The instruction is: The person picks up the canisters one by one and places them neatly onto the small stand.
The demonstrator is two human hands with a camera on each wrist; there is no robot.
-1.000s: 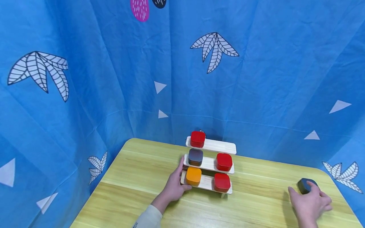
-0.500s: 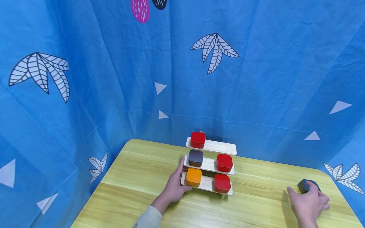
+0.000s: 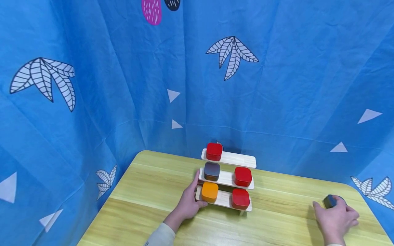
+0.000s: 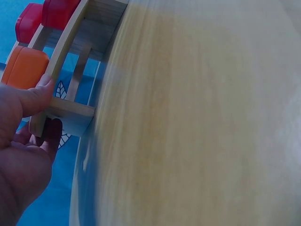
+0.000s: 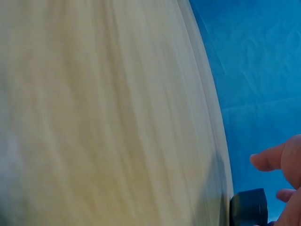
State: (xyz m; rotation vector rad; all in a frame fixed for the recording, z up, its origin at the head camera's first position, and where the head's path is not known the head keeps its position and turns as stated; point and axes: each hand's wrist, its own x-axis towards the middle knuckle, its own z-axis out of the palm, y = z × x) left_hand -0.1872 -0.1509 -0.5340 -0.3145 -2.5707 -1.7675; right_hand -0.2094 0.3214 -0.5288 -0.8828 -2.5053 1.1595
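A three-tier pale wooden rack (image 3: 238,159) stands mid-table. My left hand (image 3: 187,202) grips the left end of its bottom shelf. In the left wrist view, the thumb lies on that shelf's front edge beside an orange box (image 4: 26,67), and fingers curl behind the wood. A red box (image 3: 240,199) shares this tier. The middle tier carries a dark grey box (image 3: 211,171) and a red box (image 3: 243,176); another red box (image 3: 214,152) sits at the top left. At far right, my right hand (image 3: 336,218) is over a black rounded box (image 3: 329,202), its thumb apart from it.
The wooden tabletop (image 3: 283,212) has a rounded corner near the right hand. A blue patterned curtain (image 3: 292,102) hangs close behind the table and along its left side.
My right hand shifts only slightly by the black box. The left hand keeps its hold, and the rack and its boxes stay as they were.
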